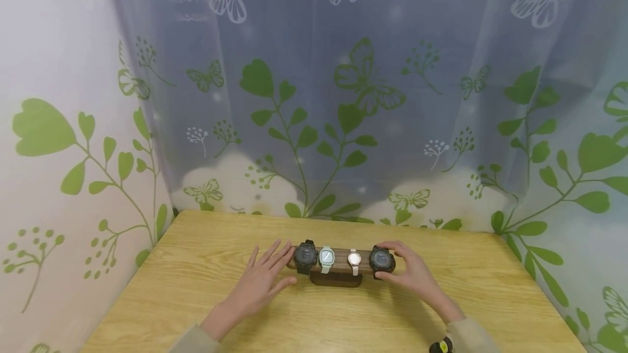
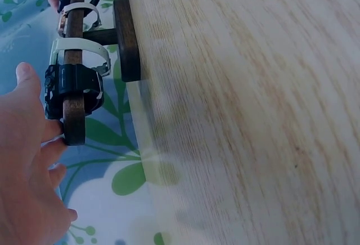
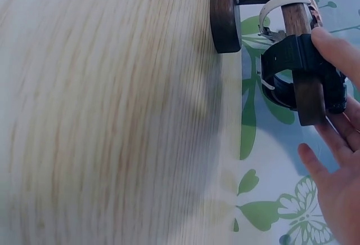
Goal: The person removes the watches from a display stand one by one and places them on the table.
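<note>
A dark wooden watch stand [image 1: 336, 277] carries a row of watches on its crossbar. From left to right come a black digital watch [image 1: 306, 255], a pale mint square watch [image 1: 326, 256], a small white-strapped watch [image 1: 354, 259] and another black digital watch [image 1: 381, 259]. My left hand [image 1: 260, 278] has its fingers spread and fairly straight, with fingertips at the bar's left end [image 2: 74, 127]. At the other end, my right hand [image 1: 411, 273] pinches the right black watch between thumb and fingers; in the right wrist view, the thumb lies against that watch [image 3: 301, 53].
The stand rests on a light wood-grain table [image 1: 235, 233]. Behind the table hangs a blue-grey curtain [image 1: 314, 91] with green leaves and butterflies, and similar patterned sheets flank both sides. A dark band with a yellow spot [image 1: 443, 345] sits by the right sleeve.
</note>
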### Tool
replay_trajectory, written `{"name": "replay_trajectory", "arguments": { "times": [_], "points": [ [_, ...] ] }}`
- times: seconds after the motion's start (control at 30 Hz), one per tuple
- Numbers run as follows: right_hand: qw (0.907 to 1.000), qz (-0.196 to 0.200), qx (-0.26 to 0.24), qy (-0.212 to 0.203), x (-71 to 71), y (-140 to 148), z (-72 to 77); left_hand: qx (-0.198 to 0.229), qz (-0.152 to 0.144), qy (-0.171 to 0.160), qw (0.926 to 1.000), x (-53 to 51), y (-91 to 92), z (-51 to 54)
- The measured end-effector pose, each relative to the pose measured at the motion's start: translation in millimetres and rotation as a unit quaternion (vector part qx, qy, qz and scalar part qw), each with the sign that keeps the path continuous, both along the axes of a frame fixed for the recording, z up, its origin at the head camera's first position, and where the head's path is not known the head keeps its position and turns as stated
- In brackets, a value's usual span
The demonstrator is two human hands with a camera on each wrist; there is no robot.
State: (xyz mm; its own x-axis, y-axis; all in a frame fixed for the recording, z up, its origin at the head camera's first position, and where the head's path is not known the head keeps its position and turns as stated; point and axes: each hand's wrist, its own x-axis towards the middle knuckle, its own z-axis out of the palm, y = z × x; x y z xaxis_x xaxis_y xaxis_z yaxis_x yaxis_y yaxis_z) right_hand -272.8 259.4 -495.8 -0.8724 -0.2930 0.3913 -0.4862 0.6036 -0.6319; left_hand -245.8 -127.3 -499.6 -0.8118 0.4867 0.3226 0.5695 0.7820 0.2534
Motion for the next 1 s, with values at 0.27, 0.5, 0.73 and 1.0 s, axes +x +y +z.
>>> {"name": "replay_trajectory", "arguments": {
  "times": [0.27, 0.5, 0.73, 1.0],
  "points": [
    [1.0, -0.006, 0.002, 0.006, 1.7, 7, 0.2, -0.003, -0.001, 0.002, 1.0, 0.5, 0.3, 1.3],
    [0.9999, -0.015, -0.006, 0.003, 4.7, 12, -0.4, -0.008, 0.003, -0.001, 1.0, 0.8, 0.4, 1.6],
    [0.9997, -0.023, -0.005, 0.009, 8.9, 15, 1.3, -0.003, -0.003, 0.0, 1.0, 1.2, -0.1, 1.9],
    [0.9995, -0.031, -0.006, 0.007, 11.6, 19, 2.7, -0.006, -0.002, -0.004, 1.0, -0.2, -0.9, 0.0]
  ]
}}
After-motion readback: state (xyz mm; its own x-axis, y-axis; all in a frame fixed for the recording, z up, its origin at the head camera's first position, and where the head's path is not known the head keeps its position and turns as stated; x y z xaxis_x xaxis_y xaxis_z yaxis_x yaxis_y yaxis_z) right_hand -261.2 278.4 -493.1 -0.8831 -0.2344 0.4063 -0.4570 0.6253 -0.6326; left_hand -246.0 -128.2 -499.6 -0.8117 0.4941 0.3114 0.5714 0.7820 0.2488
